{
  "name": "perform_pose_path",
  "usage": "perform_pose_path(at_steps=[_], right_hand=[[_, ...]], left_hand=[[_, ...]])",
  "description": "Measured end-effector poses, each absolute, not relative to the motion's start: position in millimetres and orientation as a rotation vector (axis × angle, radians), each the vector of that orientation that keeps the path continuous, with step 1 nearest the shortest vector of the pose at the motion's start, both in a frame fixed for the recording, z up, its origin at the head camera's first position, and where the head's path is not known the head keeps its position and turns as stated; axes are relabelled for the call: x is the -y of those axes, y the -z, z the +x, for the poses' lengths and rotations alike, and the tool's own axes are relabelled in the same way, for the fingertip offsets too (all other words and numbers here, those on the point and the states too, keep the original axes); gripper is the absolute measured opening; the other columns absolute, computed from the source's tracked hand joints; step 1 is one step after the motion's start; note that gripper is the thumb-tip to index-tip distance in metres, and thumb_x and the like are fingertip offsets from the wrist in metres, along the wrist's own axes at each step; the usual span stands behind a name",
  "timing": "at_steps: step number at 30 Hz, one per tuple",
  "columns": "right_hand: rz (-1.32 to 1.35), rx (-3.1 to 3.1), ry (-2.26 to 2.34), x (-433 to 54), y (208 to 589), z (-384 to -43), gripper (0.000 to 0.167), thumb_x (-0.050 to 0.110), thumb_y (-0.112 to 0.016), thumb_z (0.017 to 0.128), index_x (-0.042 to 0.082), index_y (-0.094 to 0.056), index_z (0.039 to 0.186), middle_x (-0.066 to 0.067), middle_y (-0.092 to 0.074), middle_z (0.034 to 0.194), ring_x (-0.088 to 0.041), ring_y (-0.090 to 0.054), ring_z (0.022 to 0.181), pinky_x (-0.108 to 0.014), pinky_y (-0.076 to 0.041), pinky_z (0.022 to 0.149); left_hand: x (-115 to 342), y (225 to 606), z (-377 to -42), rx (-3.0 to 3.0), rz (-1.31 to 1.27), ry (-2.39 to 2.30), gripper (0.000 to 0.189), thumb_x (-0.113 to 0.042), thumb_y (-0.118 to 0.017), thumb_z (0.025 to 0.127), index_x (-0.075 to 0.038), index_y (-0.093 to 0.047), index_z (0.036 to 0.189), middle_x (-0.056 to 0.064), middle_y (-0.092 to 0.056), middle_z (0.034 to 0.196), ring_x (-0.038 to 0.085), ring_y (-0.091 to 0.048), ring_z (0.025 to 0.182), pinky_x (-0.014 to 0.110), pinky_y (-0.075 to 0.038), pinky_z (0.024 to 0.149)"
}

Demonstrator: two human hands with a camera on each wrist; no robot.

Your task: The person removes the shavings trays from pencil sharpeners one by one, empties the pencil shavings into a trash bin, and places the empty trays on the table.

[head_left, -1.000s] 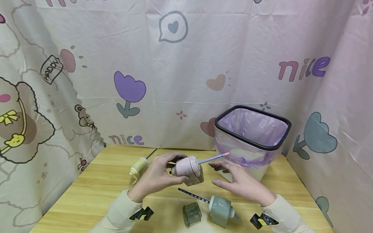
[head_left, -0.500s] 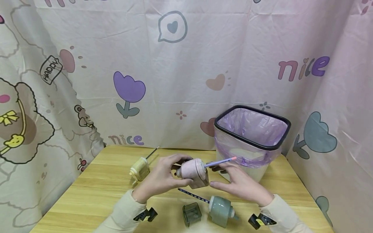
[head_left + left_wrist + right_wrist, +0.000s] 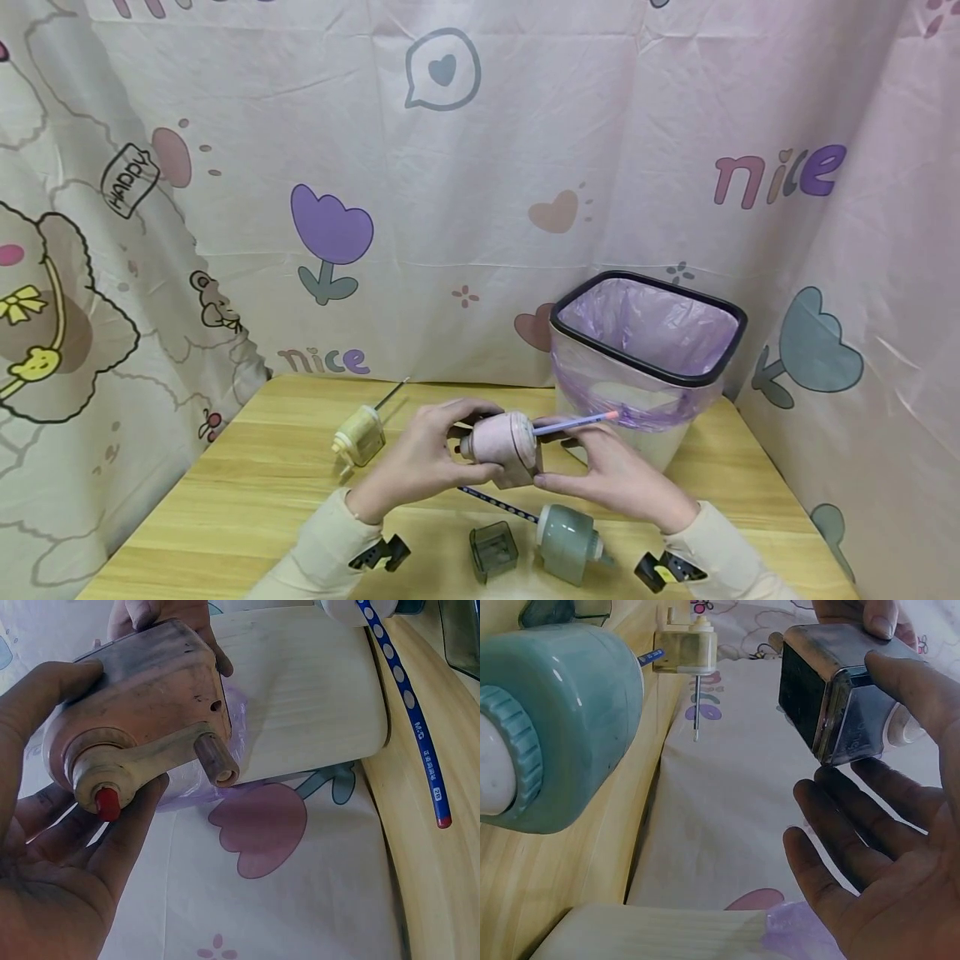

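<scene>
A pink crank pencil sharpener (image 3: 495, 442) is held above the table, its crank (image 3: 165, 754) on the left side. A lilac pencil (image 3: 577, 423) with a pink end sticks out of it to the right. My left hand (image 3: 423, 454) grips the sharpener's body, thumb on the near side. My right hand (image 3: 611, 479) has its thumb and forefinger at the dark see-through shavings drawer (image 3: 855, 720), the other fingers spread below. Below, a green sharpener (image 3: 566, 542) lies with a blue dotted pencil (image 3: 416, 720) in it, beside a loose green drawer (image 3: 495, 552).
A yellow sharpener (image 3: 360, 436) with a dark pencil stands at the left back of the wooden table (image 3: 225, 492). At the back right is a waste bin (image 3: 637, 362) with a black rim and purple liner. A patterned curtain (image 3: 465, 208) hangs behind.
My left hand has brought the pink sharpener right and slightly down. My right hand has moved in from apart, its thumb and forefinger now at the drawer.
</scene>
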State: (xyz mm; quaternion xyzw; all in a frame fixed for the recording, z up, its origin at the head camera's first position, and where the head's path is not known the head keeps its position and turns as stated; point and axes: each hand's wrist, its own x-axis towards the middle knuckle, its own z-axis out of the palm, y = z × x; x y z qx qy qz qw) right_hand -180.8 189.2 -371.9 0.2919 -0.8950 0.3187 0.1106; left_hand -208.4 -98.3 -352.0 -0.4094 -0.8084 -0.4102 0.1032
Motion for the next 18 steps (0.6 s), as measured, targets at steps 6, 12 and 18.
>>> perform_pose_path(at_steps=[6, 12, 18], right_hand=[[0.889, 2.611, -1.007, -186.4, 370.4, -180.0, 0.054, 0.050, -0.084, 0.091, 0.030, -0.067, 0.139, 0.011, -0.070, 0.140, -0.015, -0.070, 0.123, -0.042, -0.061, 0.106], [0.905, 2.603, -1.019, -184.9, 369.8, -180.2, 0.053, 0.051, -0.084, 0.090, 0.033, -0.066, 0.136, 0.016, -0.070, 0.135, -0.010, -0.069, 0.121, -0.042, -0.061, 0.105], [0.881, 2.619, -1.008, -184.5, 370.9, -178.9, 0.054, 0.053, -0.085, 0.088, 0.033, -0.066, 0.134, 0.017, -0.071, 0.131, -0.009, -0.069, 0.121, -0.043, -0.061, 0.104]], left_hand=[[96.5, 350.7, -206.8, 2.398, -1.214, 1.232, 0.059, -0.016, -0.096, 0.078, -0.020, -0.070, 0.131, -0.005, -0.076, 0.124, 0.009, -0.072, 0.100, 0.025, -0.065, 0.085], [95.2, 349.7, -205.6, 2.395, -1.231, 1.242, 0.059, -0.016, -0.095, 0.078, -0.019, -0.070, 0.132, -0.005, -0.076, 0.124, 0.007, -0.072, 0.100, 0.025, -0.065, 0.085], [95.6, 350.8, -205.2, 2.400, -1.235, 1.246, 0.061, -0.019, -0.096, 0.078, -0.019, -0.069, 0.133, -0.004, -0.076, 0.126, 0.007, -0.073, 0.103, 0.025, -0.065, 0.087]])
